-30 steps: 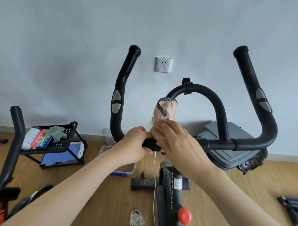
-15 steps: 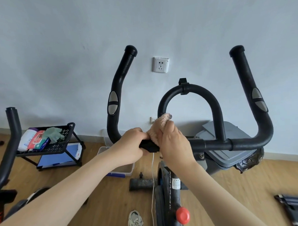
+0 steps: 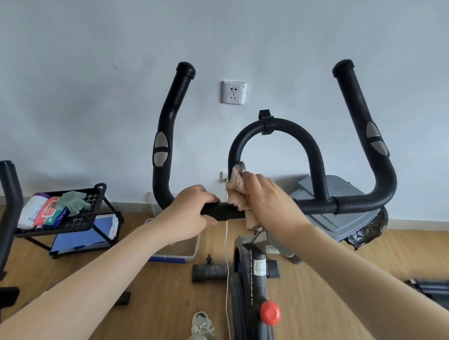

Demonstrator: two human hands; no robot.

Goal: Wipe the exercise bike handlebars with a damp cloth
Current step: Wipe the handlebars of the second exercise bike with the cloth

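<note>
The black exercise bike handlebars [image 3: 357, 203] fill the middle of the view, with two upright horns and a central loop. My left hand [image 3: 191, 211] grips the horizontal bar left of centre. My right hand [image 3: 267, 201] presses a pink cloth [image 3: 238, 188] with a dark mesh edge against the bar where the loop's left leg meets it. The cloth wraps over the bar and a corner hangs below it. The two hands are a short stretch of bare bar apart.
A black wire rack [image 3: 87, 218] with wipes packs and a green glove stands at the left wall. A second bike's handlebar [image 3: 8, 202] rises at far left. A grey bin [image 3: 347, 211] sits behind the bar. A red knob [image 3: 270, 312] is on the frame. A socket [image 3: 233, 92] is on the wall.
The cloth, which stood up along the loop's left leg, has been drawn down onto the horizontal bar. My right hand has slid a little to the right, away from the left hand.
</note>
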